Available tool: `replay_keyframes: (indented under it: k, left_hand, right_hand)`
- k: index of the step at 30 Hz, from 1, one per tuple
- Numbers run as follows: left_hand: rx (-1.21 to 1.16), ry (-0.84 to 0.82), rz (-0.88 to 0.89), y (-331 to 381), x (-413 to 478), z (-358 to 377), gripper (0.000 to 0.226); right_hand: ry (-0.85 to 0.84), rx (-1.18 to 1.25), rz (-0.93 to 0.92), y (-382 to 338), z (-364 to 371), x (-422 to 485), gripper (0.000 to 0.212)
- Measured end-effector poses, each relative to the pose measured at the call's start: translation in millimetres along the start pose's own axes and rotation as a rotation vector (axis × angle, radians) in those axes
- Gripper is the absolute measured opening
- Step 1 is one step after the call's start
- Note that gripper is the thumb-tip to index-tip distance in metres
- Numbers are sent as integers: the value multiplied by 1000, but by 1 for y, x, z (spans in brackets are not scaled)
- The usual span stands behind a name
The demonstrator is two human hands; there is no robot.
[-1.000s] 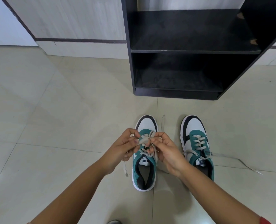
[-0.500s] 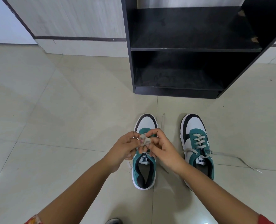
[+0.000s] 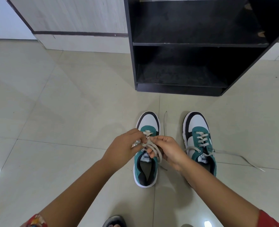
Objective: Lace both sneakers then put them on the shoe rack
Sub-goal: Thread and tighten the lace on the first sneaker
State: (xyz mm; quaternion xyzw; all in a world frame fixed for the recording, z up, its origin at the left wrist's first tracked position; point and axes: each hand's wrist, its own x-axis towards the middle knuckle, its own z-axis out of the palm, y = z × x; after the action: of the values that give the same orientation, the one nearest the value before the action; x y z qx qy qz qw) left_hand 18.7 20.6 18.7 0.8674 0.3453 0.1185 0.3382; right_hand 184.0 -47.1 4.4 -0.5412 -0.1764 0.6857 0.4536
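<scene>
View from a head-worn camera looking down at a pale tiled floor [image 3: 57,122]. Two green, white and black sneakers stand side by side on the floor, toes pointing away from the person toward a black shoe rack [image 3: 199,45] that stands a little beyond them against the wall. The rack's two visible shelves hold no shoes.

Both bare arms reach forward and meet over the left sneaker [image 3: 146,149], above its laced front part. The left hand [image 3: 124,149] has its fingers curled in and pinches the grey shoelace [image 3: 150,145] just above the shoe's tongue. The right hand [image 3: 167,150] is beside it, almost touching, fingers also curled and pinching the same lace; a strand of the lace runs down from the fingers across the right hand's palm side and ends loose by the shoe's opening. The shoe's heel and opening show just below the hands, nearer the person.

The right sneaker [image 3: 201,141] stands just beside the right wrist, untouched. Its lace is threaded through the eyelets but untied, and one loose lace end [image 3: 238,157] trails across the floor to the right. Another thin lace end lies on the floor between the two toes.
</scene>
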Motion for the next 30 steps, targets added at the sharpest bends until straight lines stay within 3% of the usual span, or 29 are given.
replay_keyframes:
  k: [3, 7, 10, 13, 15, 18, 21, 24, 26, 28, 30]
  left_hand:
    - [269, 4, 293, -1, -2, 1, 19]
    - [392, 7, 359, 0, 0, 2, 26]
    - [220, -9, 61, 11, 1, 3, 12]
    - [-459, -44, -519, 18, 11, -3, 18]
    - [-834, -83, -755, 17, 14, -10, 19]
    - [-973, -54, -862, 16, 9, -8, 19]
    - [-990, -20, -878, 19, 2, -1, 17]
    - [-1001, 15, -895, 20, -3, 1, 16]
    - [-1008, 111, -930, 13, -6, 0, 13]
    - [-1117, 205, -956, 2, -12, -1, 9]
    - [-1375, 204, -939, -2, -19, 4, 9]
  right_hand:
    - [-11, -52, 77, -4, 0, 1, 21]
    - [-33, -95, 81, -8, 2, 1, 18]
    - [21, -51, 20, -8, 5, 1, 13]
    - [37, -130, -67, -7, 8, -3, 33]
    - [67, -314, -185, -4, 9, -10, 45]
    - [184, -843, -434, 10, 5, -23, 46]
    - [243, -1055, -524, 19, 6, -28, 29]
    - [219, -849, -434, 21, 4, -27, 25]
    - [292, -571, -304, 18, -2, -26, 32]
    - [296, -94, -131, 15, -12, -27, 28]
    - [136, 434, 7, 14, -16, -28, 23]
